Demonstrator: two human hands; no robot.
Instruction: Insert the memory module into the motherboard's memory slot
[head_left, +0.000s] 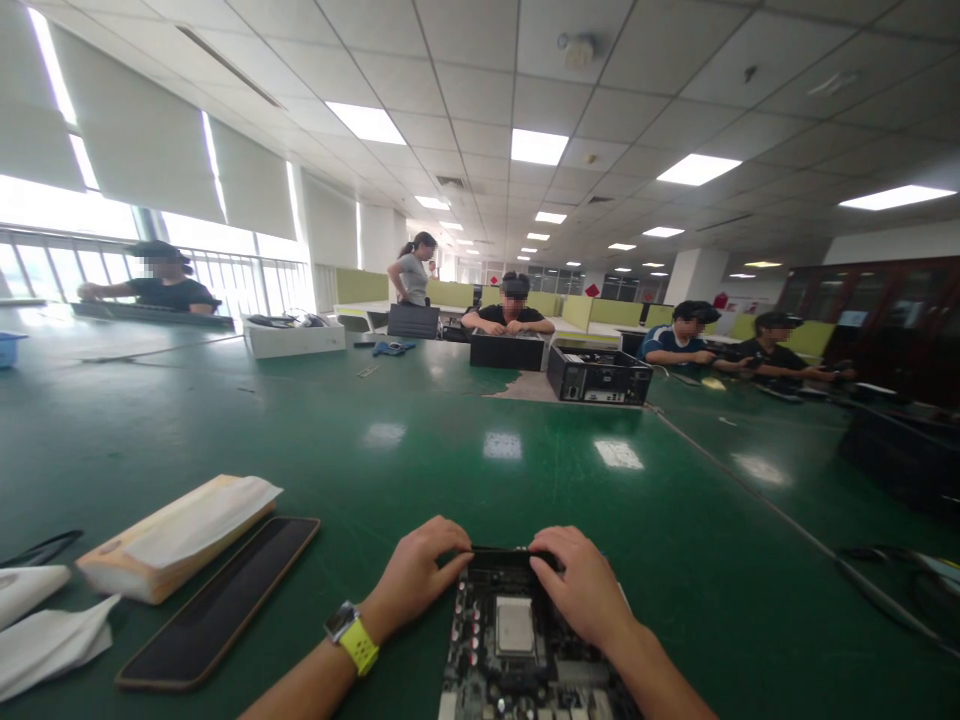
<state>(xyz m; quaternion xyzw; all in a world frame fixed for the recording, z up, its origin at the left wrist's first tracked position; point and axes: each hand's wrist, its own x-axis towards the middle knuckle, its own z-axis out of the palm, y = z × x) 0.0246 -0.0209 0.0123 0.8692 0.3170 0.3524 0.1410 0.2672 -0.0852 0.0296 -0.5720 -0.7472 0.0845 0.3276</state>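
Observation:
A dark computer motherboard (517, 650) with a square silver chip in its middle lies on the green table (420, 440) right in front of me. My left hand (416, 570), with a yellow-strapped watch on the wrist, has its fingers curled over the board's far left edge. My right hand (581, 585) is curled over the far right edge. Both hands grip the board.
A tissue pack (172, 535), a black phone (221, 600) and loose tissues (45, 630) lie at my left. Further off stand two black computer cases (598, 377) and a white box (292, 338). Several people sit or stand at the far tables. Cables (892, 590) trail at right.

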